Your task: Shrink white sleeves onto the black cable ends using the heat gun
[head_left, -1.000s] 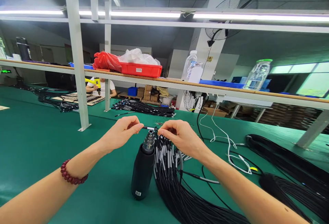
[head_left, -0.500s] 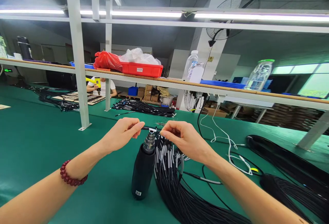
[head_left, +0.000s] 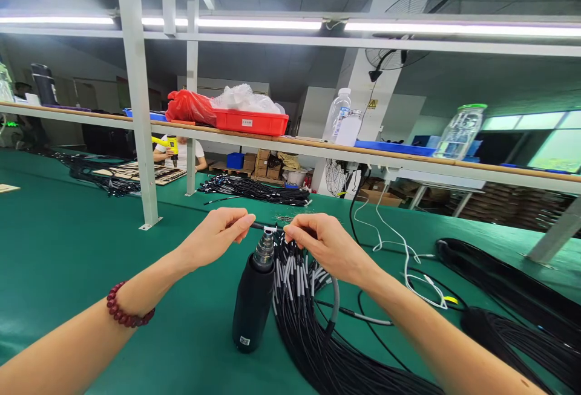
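My left hand and my right hand each pinch one end of a thin black cable with a white sleeve on it. They hold it level just above the metal nozzle of a black heat gun that stands upright on the green table. The cable loops down from my right hand into a thick bundle of black cables with white-sleeved ends, lying right of the heat gun.
More black cable bundles lie at the right, with a white cord between. A white post stands at the left. The shelf above holds a red tray and bottles. Another person sits beyond the table.
The cable hanging from my right hand has swung out into a wider loop. Both hands stay almost in place above the nozzle.
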`<state>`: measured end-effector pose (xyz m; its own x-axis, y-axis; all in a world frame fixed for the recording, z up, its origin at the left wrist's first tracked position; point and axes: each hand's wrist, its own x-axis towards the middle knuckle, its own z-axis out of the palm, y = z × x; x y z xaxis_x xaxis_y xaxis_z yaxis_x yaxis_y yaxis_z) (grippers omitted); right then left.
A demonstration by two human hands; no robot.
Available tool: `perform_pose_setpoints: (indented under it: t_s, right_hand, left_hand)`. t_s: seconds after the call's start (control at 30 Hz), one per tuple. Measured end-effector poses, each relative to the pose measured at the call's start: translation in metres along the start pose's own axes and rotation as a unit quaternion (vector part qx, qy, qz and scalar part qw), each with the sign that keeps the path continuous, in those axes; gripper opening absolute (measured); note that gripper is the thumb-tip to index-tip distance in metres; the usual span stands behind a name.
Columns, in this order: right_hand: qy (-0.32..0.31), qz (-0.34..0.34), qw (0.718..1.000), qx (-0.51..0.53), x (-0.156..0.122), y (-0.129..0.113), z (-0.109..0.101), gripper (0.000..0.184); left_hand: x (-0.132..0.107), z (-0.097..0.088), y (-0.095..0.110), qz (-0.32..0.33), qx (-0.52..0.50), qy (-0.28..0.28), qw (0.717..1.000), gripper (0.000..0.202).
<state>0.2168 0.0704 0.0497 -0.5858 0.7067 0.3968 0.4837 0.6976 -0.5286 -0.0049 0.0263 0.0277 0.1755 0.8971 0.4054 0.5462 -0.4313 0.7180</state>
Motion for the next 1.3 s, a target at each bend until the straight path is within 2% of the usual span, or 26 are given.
perform_pose_setpoints:
  t_s: [0.27,0.4,0.57,0.73,0.87,1.0,1.17,1.3]
  right_hand:
    - [0.024,0.005,1.0,0.005,0.006,0.007,0.004,0.031]
    - [0.019,0.004,1.0,0.002,-0.001,0.002,0.003,0.032]
    - [0.001,0.002,0.999,0.033,-0.024,-0.016,0.009,0.034]
    - [-0.034,-0.014,0.997,0.066,-0.041,-0.026,0.022,0.032]
    - [-0.063,-0.013,0.994,0.083,-0.047,-0.023,0.031,0.031]
    - [-0.083,0.0,0.992,0.091,-0.054,-0.019,0.043,0.03]
    - [-0.081,0.022,0.988,0.128,-0.069,-0.017,0.06,0.031]
    - [-0.074,0.019,0.985,0.156,-0.077,-0.013,0.078,0.031]
  left_hand:
    - [0.003,0.001,-0.004,-0.008,-0.004,-0.005,1.0,0.032]
    - [-0.001,-0.001,0.0,-0.009,-0.002,-0.001,1.0,0.036]
    - [-0.026,-0.001,0.009,-0.017,0.006,0.006,1.0,0.039]
    - [-0.058,0.002,0.01,-0.041,-0.012,-0.015,0.999,0.04]
    - [-0.072,0.005,0.004,-0.053,-0.07,-0.034,0.996,0.043]
    - [-0.084,0.01,-0.004,-0.071,-0.119,-0.026,0.99,0.045]
    - [-0.105,0.018,-0.012,-0.104,-0.137,-0.057,0.983,0.047]
    - [-0.124,0.028,-0.019,-0.125,-0.164,-0.037,0.978,0.053]
